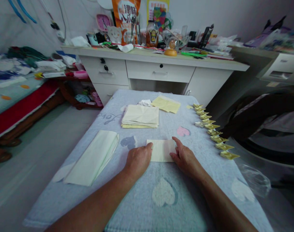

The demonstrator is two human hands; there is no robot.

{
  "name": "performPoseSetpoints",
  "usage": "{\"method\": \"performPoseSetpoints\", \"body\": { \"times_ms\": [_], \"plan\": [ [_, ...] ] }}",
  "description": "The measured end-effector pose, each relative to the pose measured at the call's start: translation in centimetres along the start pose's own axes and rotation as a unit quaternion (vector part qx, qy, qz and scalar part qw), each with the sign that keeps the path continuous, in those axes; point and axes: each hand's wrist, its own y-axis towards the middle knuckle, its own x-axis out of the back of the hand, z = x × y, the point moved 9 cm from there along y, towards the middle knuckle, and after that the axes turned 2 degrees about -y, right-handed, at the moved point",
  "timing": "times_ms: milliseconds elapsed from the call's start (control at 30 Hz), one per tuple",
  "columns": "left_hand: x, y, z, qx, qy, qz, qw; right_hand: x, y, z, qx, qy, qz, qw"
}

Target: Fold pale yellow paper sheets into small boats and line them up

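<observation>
A small folded sheet of pale yellow paper (pixel 161 150) lies flat on the cloth-covered table in front of me. My left hand (pixel 139 159) is closed at its left edge, the thumb on top and the other fingers curled, partly hidden. At the right edge, my right hand (pixel 185 158) touches the paper with its thumb, while the index finger points out beside the upper corner, apart from the thumb. Beyond the sheet sits a stack of cream paper (pixel 140 116). A larger folded pale green paper (pixel 95 158) rests to the left of my left hand.
Several small folded yellow paper boats (pixel 218 139) line the table's right edge. Yellow sheets (pixel 166 104) and a crumpled white piece (pixel 145 102) lie at the back. A white desk (pixel 161 61) with a jar (pixel 152 34) and clutter stands behind; a bed (pixel 18 93) is at left.
</observation>
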Motion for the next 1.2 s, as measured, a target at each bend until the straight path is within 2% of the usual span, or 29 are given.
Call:
{"method": "performPoseSetpoints", "body": {
  "times_ms": [467, 600, 733, 833, 967, 1100, 1200],
  "plan": [
    [0.0, 0.4, 0.3, 0.009, 0.001, -0.019, 1.000, -0.1, 0.1, 0.0, 0.003, -0.012, -0.001, 1.000],
    [0.2, 0.4, 0.8, 0.019, -0.045, -0.031, 0.998, 0.2, -0.2, -0.1, 0.013, 0.065, 0.001, 0.998],
    [1.1, 0.4, 1.0, -0.002, -0.161, -0.051, 0.986, 0.2, -0.3, -0.9, -0.008, 0.154, 0.004, 0.988],
    [1.5, 0.4, 1.1, -0.019, -0.245, -0.038, 0.969, 0.3, -0.1, -1.6, -0.034, 0.187, -0.018, 0.982],
    [1.3, 0.4, 0.9, -0.042, -0.307, 0.004, 0.951, 0.1, 0.2, -2.3, -0.042, 0.241, -0.027, 0.969],
    [1.0, 0.2, 0.5, -0.060, -0.319, 0.046, 0.945, 0.0, 0.3, -2.5, -0.032, 0.248, -0.021, 0.968],
    [1.1, 0.2, 0.4, -0.068, -0.303, 0.046, 0.949, 0.1, 0.3, -2.4, -0.010, 0.236, -0.027, 0.971]
  ]
}}
